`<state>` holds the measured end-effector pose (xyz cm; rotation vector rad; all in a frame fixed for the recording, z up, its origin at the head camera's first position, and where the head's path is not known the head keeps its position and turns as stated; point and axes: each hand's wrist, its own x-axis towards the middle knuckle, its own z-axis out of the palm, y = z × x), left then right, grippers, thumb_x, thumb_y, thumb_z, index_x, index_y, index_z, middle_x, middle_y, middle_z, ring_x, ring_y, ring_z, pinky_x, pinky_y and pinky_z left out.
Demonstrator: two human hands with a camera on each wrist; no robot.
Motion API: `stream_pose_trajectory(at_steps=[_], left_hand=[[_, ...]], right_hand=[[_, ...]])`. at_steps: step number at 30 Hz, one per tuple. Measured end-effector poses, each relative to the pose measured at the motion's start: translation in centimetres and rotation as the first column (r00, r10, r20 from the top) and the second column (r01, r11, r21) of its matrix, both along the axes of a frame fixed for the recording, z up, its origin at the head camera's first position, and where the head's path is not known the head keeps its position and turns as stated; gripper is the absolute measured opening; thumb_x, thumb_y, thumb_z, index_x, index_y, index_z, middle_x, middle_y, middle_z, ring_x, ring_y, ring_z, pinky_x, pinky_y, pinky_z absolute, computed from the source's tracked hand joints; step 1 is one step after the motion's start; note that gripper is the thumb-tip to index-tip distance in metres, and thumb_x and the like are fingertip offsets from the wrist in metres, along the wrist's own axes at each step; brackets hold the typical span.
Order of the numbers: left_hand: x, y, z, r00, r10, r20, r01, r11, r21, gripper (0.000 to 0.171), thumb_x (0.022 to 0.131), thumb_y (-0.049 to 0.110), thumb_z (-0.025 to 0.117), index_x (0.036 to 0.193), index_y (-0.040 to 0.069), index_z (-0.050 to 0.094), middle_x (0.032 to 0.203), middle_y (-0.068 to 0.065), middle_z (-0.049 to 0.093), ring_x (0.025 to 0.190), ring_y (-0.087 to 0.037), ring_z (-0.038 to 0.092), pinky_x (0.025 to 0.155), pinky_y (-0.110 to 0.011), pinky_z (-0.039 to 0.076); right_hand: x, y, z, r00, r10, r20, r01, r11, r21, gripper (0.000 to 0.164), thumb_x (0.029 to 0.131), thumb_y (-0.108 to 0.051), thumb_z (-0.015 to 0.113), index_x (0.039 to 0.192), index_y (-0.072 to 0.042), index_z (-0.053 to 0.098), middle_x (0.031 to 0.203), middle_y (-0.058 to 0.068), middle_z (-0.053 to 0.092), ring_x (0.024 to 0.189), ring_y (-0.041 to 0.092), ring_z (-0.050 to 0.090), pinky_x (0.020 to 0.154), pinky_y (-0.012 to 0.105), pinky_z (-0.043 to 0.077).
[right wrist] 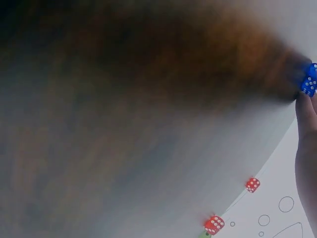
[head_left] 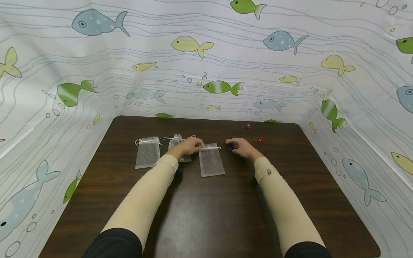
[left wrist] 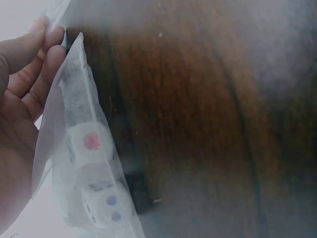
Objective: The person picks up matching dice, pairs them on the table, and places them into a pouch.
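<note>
In the head view my left hand [head_left: 193,146] pinches the top left corner of a sheer white drawstring bag [head_left: 212,163] lying on the table. The left wrist view shows thumb and fingertips on the thin mesh. White dice [left wrist: 91,144] with red and blue pips show through the mesh beside that hand. Partly behind the left hand lies a second drawstring bag [head_left: 175,142], and a third bag [head_left: 148,154] lies farther left. My right hand [head_left: 243,147] reaches over the blue dice [right wrist: 310,85], a finger touching them, the fingers apart and loosely bent.
Two red dice lie beyond the right hand, one die [head_left: 260,139] nearer and another die [head_left: 247,126] close to the back edge. The dark wooden table [head_left: 206,215] is bordered by a white fish-print curtain [head_left: 206,64] at the back and sides.
</note>
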<state>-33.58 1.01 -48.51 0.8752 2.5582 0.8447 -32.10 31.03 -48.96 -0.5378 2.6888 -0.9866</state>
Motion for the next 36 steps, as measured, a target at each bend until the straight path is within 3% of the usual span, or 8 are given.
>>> stream_pose_trajectory(at_steps=[3, 5, 10, 12, 16, 29, 36], left_hand=[[0.0, -0.2, 0.1, 1.000, 0.003, -0.004, -0.003, 1.000, 0.015, 0.014, 0.103, 0.012, 0.061, 0.109, 0.006, 0.071, 0.089, -0.005, 0.065, 0.077, -0.017, 0.052, 0.098, -0.043, 0.047], [0.0, -0.3, 0.1, 1.000, 0.004, -0.014, -0.004, 1.000, 0.019, 0.014, 0.103, 0.012, 0.061, 0.109, 0.005, 0.072, 0.088, -0.006, 0.065, 0.077, -0.017, 0.053, 0.099, -0.045, 0.047], [0.0, -0.3, 0.1, 0.999, 0.000, -0.032, 0.000, 1.000, 0.019, 0.014, 0.103, 0.010, 0.061, 0.110, 0.005, 0.072, 0.095, -0.006, 0.066, 0.079, -0.018, 0.054, 0.077, -0.037, 0.049], [0.0, -0.3, 0.2, 0.999, 0.002, -0.038, -0.001, 1.000, 0.018, 0.014, 0.103, 0.011, 0.061, 0.109, 0.005, 0.072, 0.097, -0.006, 0.067, 0.080, -0.018, 0.054, 0.075, -0.035, 0.048], [0.1, -0.2, 0.3, 0.999, 0.006, -0.037, -0.005, 1.000, 0.019, 0.012, 0.103, 0.011, 0.062, 0.109, 0.007, 0.072, 0.095, -0.006, 0.067, 0.078, -0.017, 0.054, 0.075, -0.034, 0.047], [-0.2, 0.0, -0.1, 1.000, -0.021, -0.001, 0.021, 0.999, 0.024, 0.012, 0.104, 0.013, 0.061, 0.109, 0.008, 0.070, 0.089, -0.007, 0.064, 0.070, -0.014, 0.051, 0.068, -0.031, 0.045], [-0.4, 0.0, -0.4, 1.000, -0.026, 0.005, 0.026, 1.000, 0.015, 0.012, 0.104, 0.014, 0.061, 0.109, 0.008, 0.070, 0.091, -0.005, 0.065, 0.071, -0.014, 0.051, 0.070, -0.031, 0.045]], right_hand=[[0.0, 0.0, 0.0, 1.000, -0.009, 0.014, 0.009, 1.000, -0.029, 0.050, 0.093, 0.012, 0.063, 0.141, 0.001, 0.056, 0.151, 0.020, 0.049, 0.141, 0.039, 0.043, 0.113, 0.051, 0.038], [-0.1, 0.0, 0.0, 1.000, -0.016, 0.018, 0.016, 0.999, -0.046, 0.051, 0.094, 0.010, 0.065, 0.143, 0.001, 0.055, 0.150, 0.020, 0.049, 0.140, 0.039, 0.044, 0.113, 0.051, 0.038], [-0.1, -0.4, 0.0, 1.000, -0.002, 0.019, 0.003, 0.998, -0.060, 0.052, 0.093, 0.011, 0.066, 0.143, 0.002, 0.055, 0.150, 0.022, 0.049, 0.140, 0.040, 0.044, 0.112, 0.050, 0.039], [-0.1, -0.5, 0.0, 1.000, -0.006, 0.021, 0.007, 0.998, -0.056, 0.052, 0.092, 0.011, 0.066, 0.142, 0.001, 0.056, 0.150, 0.022, 0.049, 0.139, 0.041, 0.045, 0.111, 0.051, 0.040], [0.0, -0.8, 0.0, 1.000, -0.022, 0.019, 0.023, 0.999, -0.036, 0.052, 0.092, 0.012, 0.065, 0.142, -0.003, 0.058, 0.151, 0.020, 0.049, 0.137, 0.042, 0.047, 0.110, 0.052, 0.041], [-0.1, -1.8, 0.1, 0.999, 0.041, -0.031, -0.038, 0.996, 0.087, 0.049, 0.094, 0.014, 0.061, 0.140, -0.004, 0.060, 0.147, 0.019, 0.053, 0.136, 0.036, 0.050, 0.108, 0.050, 0.044], [-0.3, -1.9, 0.0, 0.998, 0.039, -0.042, -0.035, 0.994, 0.102, 0.048, 0.095, 0.014, 0.059, 0.140, -0.003, 0.060, 0.145, 0.019, 0.055, 0.136, 0.035, 0.050, 0.107, 0.048, 0.045]])
